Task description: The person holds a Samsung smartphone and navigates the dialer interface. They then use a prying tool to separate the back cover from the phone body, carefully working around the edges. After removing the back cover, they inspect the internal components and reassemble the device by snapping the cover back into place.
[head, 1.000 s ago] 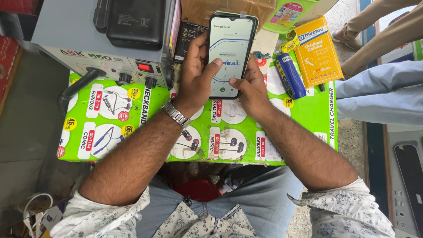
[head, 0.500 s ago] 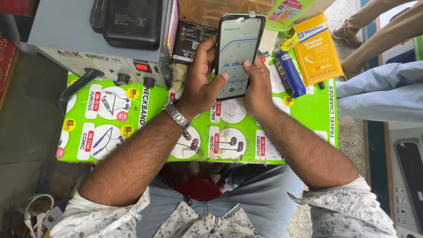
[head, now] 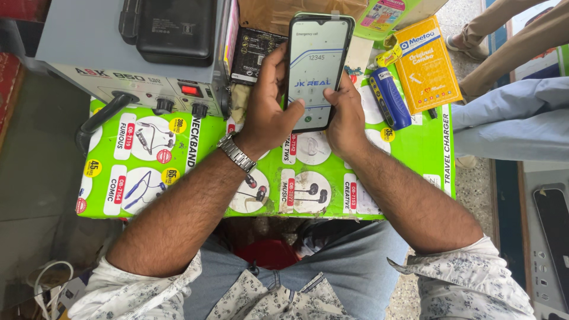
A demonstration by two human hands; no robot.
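While the smartphone (head: 318, 71) is lit and shows a dial pad with a few digits already entered, I judge that the typing on it is begun but not finished; nothing more of the progress can be read from this view. I hold the phone upright above the green surface (head: 415, 148), between both hands. My left hand (head: 269, 112) is closed around its left edge, and the thumb lies across the lower part of the screen. My right hand (head: 347, 115) grips the right edge from below, its thumb also touching the glass near the bottom. A metal wristwatch (head: 236, 153) sits on my left wrist. Just right of the phone lies a blue lighter (head: 391, 98), and beyond it a yellow box (head: 428, 65). On the left stands a grey machine (head: 118, 53) with knobs.
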